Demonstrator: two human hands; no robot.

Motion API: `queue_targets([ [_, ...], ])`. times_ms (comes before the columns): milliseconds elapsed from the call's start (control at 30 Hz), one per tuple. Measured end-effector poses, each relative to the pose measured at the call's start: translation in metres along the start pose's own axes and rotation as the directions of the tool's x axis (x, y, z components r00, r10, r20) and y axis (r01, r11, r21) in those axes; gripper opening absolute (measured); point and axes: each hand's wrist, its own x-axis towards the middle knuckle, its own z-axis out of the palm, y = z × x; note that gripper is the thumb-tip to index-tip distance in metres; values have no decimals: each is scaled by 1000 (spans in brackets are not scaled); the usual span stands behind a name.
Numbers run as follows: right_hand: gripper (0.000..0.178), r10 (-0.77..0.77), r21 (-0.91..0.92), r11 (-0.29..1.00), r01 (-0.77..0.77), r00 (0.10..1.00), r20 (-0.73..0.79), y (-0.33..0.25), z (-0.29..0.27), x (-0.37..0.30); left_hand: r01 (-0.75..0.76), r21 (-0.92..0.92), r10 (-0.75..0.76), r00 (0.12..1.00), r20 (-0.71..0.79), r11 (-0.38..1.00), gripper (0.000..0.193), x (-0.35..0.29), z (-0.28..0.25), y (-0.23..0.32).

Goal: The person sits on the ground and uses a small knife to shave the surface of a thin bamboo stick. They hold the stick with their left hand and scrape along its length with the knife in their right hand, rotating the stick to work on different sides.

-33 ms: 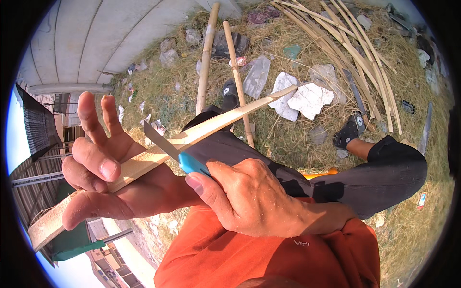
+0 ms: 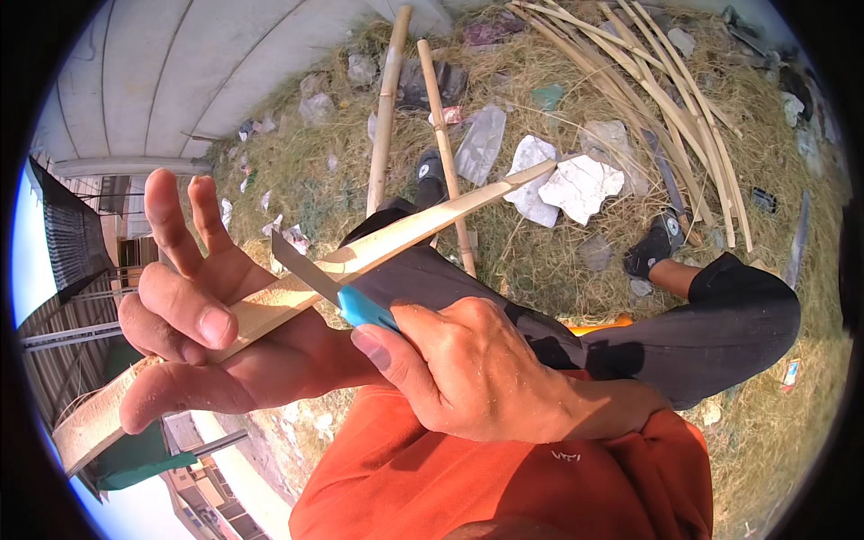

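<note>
My left hand grips a pale split bamboo strip between thumb and bent fingers, while two of its fingers stick up free. The strip slants from the lower left up to a narrow tip over the white stones. My right hand is closed round the blue handle of a knife. Its blade crosses the strip just beyond my left fingers, next to a curled, shaved-up patch on the wood. Whether the edge is biting in cannot be made out.
Two bamboo poles lie ahead on dry grass, near broken white stones. Long split strips are heaped at the far right beside a dark blade. Another long blade lies farther right. A panelled wall stands far left.
My left hand's bent fingers and thumb have shifted very slightly right along the strip. The knife and right hand have also edged slightly right.
</note>
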Motion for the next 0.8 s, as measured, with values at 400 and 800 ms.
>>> queue_targets([
  [400, 40, 110, -354, 922, -156, 983, -147, 43, -15, -35, 83, -54, -79, 994, 70, 995, 51, -3, -7, -2],
  [800, 39, 8, -123, 992, -14, 998, -55, 38, -20, -11, 48, -37, -41, 985, 169, 998, 52, -3, -6, -2],
])
